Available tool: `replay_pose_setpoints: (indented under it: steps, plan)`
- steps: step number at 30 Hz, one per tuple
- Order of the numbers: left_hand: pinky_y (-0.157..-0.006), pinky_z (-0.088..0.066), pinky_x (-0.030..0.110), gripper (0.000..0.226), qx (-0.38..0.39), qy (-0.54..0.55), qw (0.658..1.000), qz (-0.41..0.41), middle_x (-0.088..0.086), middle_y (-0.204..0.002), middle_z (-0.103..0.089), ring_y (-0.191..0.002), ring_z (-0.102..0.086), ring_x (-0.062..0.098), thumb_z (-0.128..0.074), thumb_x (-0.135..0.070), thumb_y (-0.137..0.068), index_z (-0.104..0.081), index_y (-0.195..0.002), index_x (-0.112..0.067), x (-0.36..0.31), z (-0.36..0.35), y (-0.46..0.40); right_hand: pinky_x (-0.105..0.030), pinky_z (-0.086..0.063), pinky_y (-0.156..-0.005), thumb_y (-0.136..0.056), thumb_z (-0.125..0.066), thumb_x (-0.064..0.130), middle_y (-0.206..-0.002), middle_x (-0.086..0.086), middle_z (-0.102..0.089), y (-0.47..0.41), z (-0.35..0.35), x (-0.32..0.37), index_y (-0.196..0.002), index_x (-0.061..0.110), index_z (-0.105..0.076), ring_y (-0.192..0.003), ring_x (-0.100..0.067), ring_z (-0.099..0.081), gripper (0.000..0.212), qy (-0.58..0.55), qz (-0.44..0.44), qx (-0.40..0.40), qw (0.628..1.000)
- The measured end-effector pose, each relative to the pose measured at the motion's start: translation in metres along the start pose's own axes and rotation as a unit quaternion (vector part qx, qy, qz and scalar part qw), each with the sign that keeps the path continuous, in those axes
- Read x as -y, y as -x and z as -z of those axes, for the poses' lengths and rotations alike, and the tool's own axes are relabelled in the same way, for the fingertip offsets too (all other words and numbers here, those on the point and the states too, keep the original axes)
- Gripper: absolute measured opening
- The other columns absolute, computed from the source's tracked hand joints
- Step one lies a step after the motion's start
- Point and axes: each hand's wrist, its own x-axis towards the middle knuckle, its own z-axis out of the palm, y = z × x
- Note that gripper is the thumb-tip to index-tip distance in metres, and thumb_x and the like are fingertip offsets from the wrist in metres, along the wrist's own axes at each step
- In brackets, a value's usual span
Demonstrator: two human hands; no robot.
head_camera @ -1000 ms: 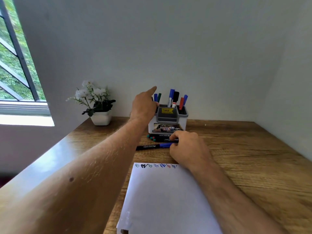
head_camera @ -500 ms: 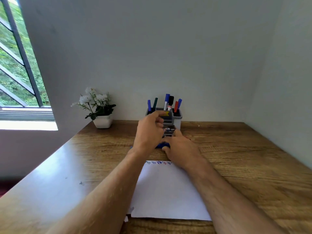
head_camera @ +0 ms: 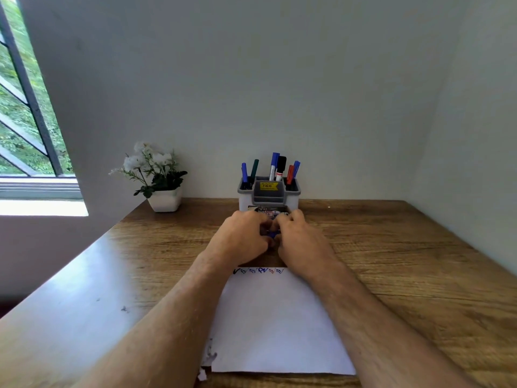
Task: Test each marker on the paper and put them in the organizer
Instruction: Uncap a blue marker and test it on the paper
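A blue-capped marker [head_camera: 270, 234] sits between my left hand [head_camera: 240, 238] and right hand [head_camera: 300, 238], both grips curled on it, just before the grey-and-white plastic organizer [head_camera: 269, 193]. By my judgement, six markers stand tested inside; six ticks head the white paper sheet [head_camera: 277, 320] on the wooden counter [head_camera: 405, 270]. The organizer's yellow price sticker [head_camera: 267, 185] is unreadable.

White paper [head_camera: 279, 317] (coloured ticks along top); grey-white organizer [head_camera: 293, 195]; wood-grain table [head_camera: 405, 261].
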Motion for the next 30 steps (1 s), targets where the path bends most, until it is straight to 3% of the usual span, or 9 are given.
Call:
replay_pose_setpoints:
  steps: [4,6,8,11,13,16,21,27,30]
  plan:
    - [-0.074,-0.056,0.028,0.025,-0.09,0.046,0.995,-0.001,-0.005,-0.093,-0.068,-0.079,-0.064,0.009,-0.065,-0.019,-0.093,-0.07,-0.117,-0.026,0.0,0.0,0.001,-0.029,-0.055,-0.064,-0.094,-0.06,0.022,-0.129,-0.007,-0.045,-0.001,0.002,-0.001,-0.129,0.028,-0.045,-0.087,-0.022,-0.065,0.039,-0.081,0.04,-0.113,0.99]
    - [-0.07,-0.059,0.028,0.026,-0.15,0.147,0.977,0.033,-0.006,-0.088,-0.068,-0.073,-0.066,0.008,-0.064,-0.019,-0.095,-0.07,-0.121,-0.022,-0.003,0.002,0.002,-0.025,-0.052,-0.061,-0.096,-0.057,0.024,-0.134,-0.007,-0.048,-0.001,0.006,0.001,-0.139,0.03,-0.036,-0.089,-0.019,-0.066,0.048,-0.14,0.038,-0.175,0.974]
    - [-0.072,-0.064,0.034,0.025,-0.168,0.323,0.928,0.083,-0.002,-0.087,-0.072,-0.074,-0.072,0.012,-0.063,-0.017,-0.097,-0.07,-0.12,-0.019,-0.005,0.006,0.002,-0.024,-0.047,-0.062,-0.097,-0.055,0.028,-0.133,-0.005,-0.052,0.002,0.009,0.004,-0.144,0.029,-0.032,-0.092,-0.017,-0.065,0.052,-0.17,0.043,-0.203,0.963]
    - [-0.077,-0.063,0.036,0.017,-0.14,0.531,0.826,0.126,0.004,-0.089,-0.077,-0.083,-0.076,0.018,-0.056,-0.016,-0.101,-0.07,-0.111,-0.016,-0.009,0.012,0.003,-0.035,-0.053,-0.075,-0.099,-0.049,0.04,-0.131,0.0,-0.056,0.006,0.013,0.006,-0.144,0.029,-0.035,-0.102,-0.019,-0.063,0.049,-0.179,0.04,-0.203,0.962]
    - [-0.076,-0.061,0.035,0.018,-0.119,0.608,0.775,0.122,0.006,-0.094,-0.078,-0.089,-0.076,0.022,-0.052,-0.015,-0.103,-0.07,-0.108,-0.014,-0.01,0.014,0.004,-0.038,-0.054,-0.081,-0.098,-0.047,0.049,-0.13,0.003,-0.058,0.007,0.016,0.008,-0.143,0.031,-0.04,-0.107,-0.017,-0.062,0.05,-0.181,0.04,-0.198,0.963]
    - [-0.074,-0.061,0.034,0.02,-0.08,0.667,0.734,0.101,0.01,-0.098,-0.078,-0.09,-0.076,0.023,-0.053,-0.013,-0.102,-0.071,-0.11,-0.01,-0.011,0.015,0.005,-0.035,-0.055,-0.084,-0.096,-0.048,0.054,-0.127,0.007,-0.061,0.007,0.02,0.01,-0.141,0.03,-0.045,-0.107,-0.012,-0.062,0.052,-0.174,0.057,-0.186,0.965]
    - [-0.078,-0.061,0.037,0.026,-0.045,0.689,0.718,0.087,0.016,-0.107,-0.077,-0.095,-0.076,0.03,-0.061,-0.018,-0.097,-0.071,-0.116,-0.003,-0.012,0.014,0.006,-0.03,-0.056,-0.078,-0.092,-0.061,0.042,-0.103,0.009,-0.072,0.008,0.024,0.009,-0.137,0.033,-0.049,-0.092,-0.011,-0.068,0.048,-0.194,0.044,-0.191,0.961]
    - [-0.065,-0.062,0.027,0.029,-0.106,0.697,0.702,0.097,0.015,-0.097,-0.078,-0.088,-0.077,0.025,-0.072,-0.037,-0.09,-0.077,-0.1,-0.01,-0.012,0.015,0.005,-0.021,-0.048,-0.072,-0.097,-0.053,0.025,-0.103,0.0,-0.064,0.007,0.025,0.009,-0.13,0.02,-0.062,-0.087,-0.01,-0.059,0.035,-0.183,0.062,-0.208,0.959]
    - [-0.064,-0.062,0.026,0.03,-0.115,0.694,0.705,0.091,0.015,-0.096,-0.078,-0.083,-0.077,0.022,-0.073,-0.035,-0.084,-0.076,-0.101,-0.01,-0.008,0.017,0.006,-0.028,-0.054,-0.069,-0.097,-0.051,0.024,-0.096,0.001,-0.064,0.007,0.022,0.009,-0.122,0.022,-0.064,-0.081,-0.011,-0.059,0.028,-0.161,0.061,-0.172,0.97]
